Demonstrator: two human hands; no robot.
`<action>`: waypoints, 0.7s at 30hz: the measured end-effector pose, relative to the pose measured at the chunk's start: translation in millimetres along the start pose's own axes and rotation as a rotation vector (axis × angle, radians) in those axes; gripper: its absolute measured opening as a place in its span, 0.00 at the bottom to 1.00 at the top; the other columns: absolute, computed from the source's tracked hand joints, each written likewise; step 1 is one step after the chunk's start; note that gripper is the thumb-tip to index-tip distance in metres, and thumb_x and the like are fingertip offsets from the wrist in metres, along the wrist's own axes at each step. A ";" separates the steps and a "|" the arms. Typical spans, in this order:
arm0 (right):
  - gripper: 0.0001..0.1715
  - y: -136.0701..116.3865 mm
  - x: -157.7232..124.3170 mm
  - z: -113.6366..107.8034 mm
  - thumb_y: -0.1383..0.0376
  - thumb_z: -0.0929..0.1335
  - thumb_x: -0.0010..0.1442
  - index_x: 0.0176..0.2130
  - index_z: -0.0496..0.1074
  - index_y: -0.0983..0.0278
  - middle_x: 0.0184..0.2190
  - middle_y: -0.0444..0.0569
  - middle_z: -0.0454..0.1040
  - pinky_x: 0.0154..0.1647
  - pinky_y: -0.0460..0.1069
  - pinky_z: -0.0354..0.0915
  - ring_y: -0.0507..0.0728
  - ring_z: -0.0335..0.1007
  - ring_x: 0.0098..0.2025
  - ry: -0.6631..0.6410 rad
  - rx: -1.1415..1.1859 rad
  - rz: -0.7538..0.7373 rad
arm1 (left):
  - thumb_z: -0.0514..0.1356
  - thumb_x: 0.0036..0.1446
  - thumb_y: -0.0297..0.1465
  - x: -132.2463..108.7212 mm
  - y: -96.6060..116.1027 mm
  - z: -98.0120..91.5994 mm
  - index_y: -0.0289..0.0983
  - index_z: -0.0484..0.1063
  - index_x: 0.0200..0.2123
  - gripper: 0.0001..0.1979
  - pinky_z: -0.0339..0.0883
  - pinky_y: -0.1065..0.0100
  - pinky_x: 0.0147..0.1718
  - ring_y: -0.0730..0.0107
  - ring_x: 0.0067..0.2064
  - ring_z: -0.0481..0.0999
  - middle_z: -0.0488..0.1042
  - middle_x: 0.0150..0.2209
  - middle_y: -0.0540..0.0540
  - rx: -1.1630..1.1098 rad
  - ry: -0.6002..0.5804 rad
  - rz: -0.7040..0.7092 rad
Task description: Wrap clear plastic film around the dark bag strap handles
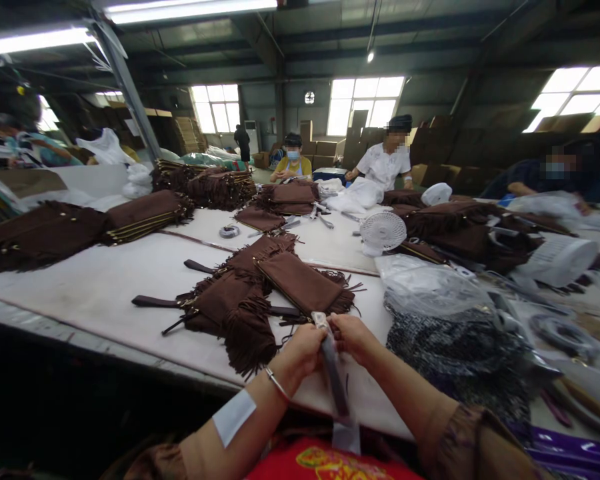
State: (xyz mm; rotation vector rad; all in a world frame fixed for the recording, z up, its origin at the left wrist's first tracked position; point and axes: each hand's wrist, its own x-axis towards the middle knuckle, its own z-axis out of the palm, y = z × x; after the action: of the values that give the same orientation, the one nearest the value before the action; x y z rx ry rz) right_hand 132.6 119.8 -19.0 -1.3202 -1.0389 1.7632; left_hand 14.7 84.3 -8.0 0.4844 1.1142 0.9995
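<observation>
Close to the table's front edge, my left hand (303,350) is closed round a dark wrist strap (336,383) that has clear plastic over it. My right hand (353,335) pinches the same strap from the other side, by its whitish upper end. The strap hangs down toward my body, with clear plastic past its lower end. Just beyond my fingers lies a brown fringed pouch (305,283) with a gold zipper. It rests partly on other brown fringed pouches (230,300), whose dark straps stick out to the left.
Stacks of brown pouches (145,213) stand at the left of the white table (130,340). To the right are a small white fan (383,232), clear plastic bags (430,287) and a black-and-white knitted cloth (450,347). A tape roll (229,231) lies mid-table. Several people work across the table.
</observation>
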 end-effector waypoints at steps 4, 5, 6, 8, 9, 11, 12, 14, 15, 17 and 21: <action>0.05 0.1 -0.9 -0.8 0.68 0.66 0.55 0.35 0.68 0.66 0.25 0.48 0.74 0.16 0.43 0.59 0.50 0.67 0.19 0.013 0.043 0.029 | 0.53 0.56 0.24 -7.0 14.3 -14.1 0.32 0.66 0.31 0.03 0.59 0.80 0.18 0.83 0.17 0.60 0.61 0.21 0.53 -0.125 -0.142 -0.192; 0.06 1.5 0.4 1.4 0.68 0.66 0.53 0.36 0.68 0.66 0.25 0.48 0.74 0.16 0.43 0.59 0.50 0.67 0.19 0.010 0.045 0.023 | 0.52 0.56 0.24 -8.1 17.0 -18.9 0.32 0.65 0.31 0.03 0.55 0.82 0.16 0.84 0.16 0.58 0.60 0.21 0.54 -0.171 -0.185 -0.249; 0.08 3.3 2.0 4.1 0.68 0.67 0.52 0.36 0.68 0.66 0.24 0.48 0.74 0.16 0.43 0.59 0.50 0.67 0.19 0.011 0.047 0.012 | 0.52 0.57 0.25 -8.8 19.1 -23.6 0.32 0.64 0.32 0.03 0.53 0.83 0.15 0.86 0.16 0.56 0.58 0.21 0.55 -0.237 -0.234 -0.309; 0.11 8.1 5.4 9.6 0.67 0.69 0.50 0.37 0.68 0.65 0.24 0.46 0.74 0.18 0.43 0.60 0.50 0.68 0.20 0.027 0.048 -0.024 | 0.51 0.57 0.25 -8.8 21.1 -31.8 0.32 0.63 0.33 0.03 0.49 0.84 0.14 0.86 0.15 0.54 0.56 0.21 0.56 -0.402 -0.332 -0.422; 0.12 10.6 7.0 11.5 0.66 0.69 0.49 0.37 0.68 0.65 0.24 0.45 0.73 0.18 0.43 0.60 0.50 0.68 0.21 0.042 0.045 -0.048 | 0.51 0.57 0.26 -8.4 21.4 -35.1 0.33 0.62 0.33 0.02 0.49 0.85 0.13 0.86 0.15 0.54 0.55 0.20 0.56 -0.477 -0.367 -0.467; 0.14 15.3 10.1 12.9 0.64 0.70 0.49 0.37 0.68 0.65 0.23 0.43 0.72 0.18 0.43 0.59 0.49 0.66 0.20 0.068 0.022 -0.091 | 0.51 0.57 0.26 -7.6 21.5 -39.7 0.33 0.61 0.33 0.02 0.48 0.85 0.13 0.86 0.15 0.54 0.54 0.20 0.56 -0.546 -0.388 -0.510; 0.14 17.0 11.5 12.3 0.62 0.70 0.49 0.37 0.68 0.65 0.21 0.43 0.72 0.17 0.43 0.57 0.49 0.64 0.18 0.076 0.000 -0.109 | 0.51 0.57 0.26 -7.5 21.7 -40.8 0.33 0.61 0.32 0.02 0.48 0.84 0.13 0.86 0.15 0.53 0.54 0.20 0.56 -0.551 -0.384 -0.516; 0.14 18.4 14.2 8.9 0.60 0.69 0.49 0.36 0.69 0.64 0.18 0.41 0.69 0.15 0.43 0.53 0.48 0.58 0.15 0.092 -0.063 -0.141 | 0.51 0.59 0.27 -8.1 22.3 -40.5 0.33 0.61 0.32 0.04 0.47 0.84 0.13 0.87 0.14 0.52 0.53 0.20 0.57 -0.537 -0.378 -0.507; 0.13 18.0 15.5 6.6 0.60 0.69 0.49 0.35 0.69 0.64 0.17 0.40 0.68 0.15 0.44 0.52 0.48 0.56 0.14 0.108 -0.103 -0.162 | 0.51 0.60 0.29 -8.9 22.6 -39.1 0.33 0.61 0.31 0.06 0.46 0.84 0.13 0.87 0.14 0.51 0.52 0.19 0.57 -0.519 -0.378 -0.495; 0.08 15.6 17.4 1.6 0.62 0.69 0.48 0.30 0.70 0.64 0.15 0.39 0.66 0.17 0.45 0.52 0.49 0.56 0.15 0.154 -0.197 -0.226 | 0.49 0.63 0.34 -10.9 22.0 -33.9 0.33 0.62 0.32 0.11 0.46 0.84 0.13 0.87 0.15 0.50 0.51 0.19 0.58 -0.432 -0.370 -0.458; 0.02 11.0 17.3 -7.2 0.68 0.69 0.47 0.23 0.71 0.62 0.23 0.43 0.70 0.31 0.46 0.59 0.53 0.63 0.28 0.252 -0.410 -0.417 | 0.48 0.63 0.35 -15.8 12.7 -19.7 0.33 0.63 0.32 0.12 0.45 0.81 0.14 0.86 0.15 0.49 0.53 0.20 0.58 0.045 -0.185 -0.256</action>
State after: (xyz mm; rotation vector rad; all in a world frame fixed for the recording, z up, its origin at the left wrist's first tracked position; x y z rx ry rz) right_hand 134.6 131.5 -37.2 -1.3941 -1.4538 1.0822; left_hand -9.8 74.3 1.8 0.4478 1.0049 0.6931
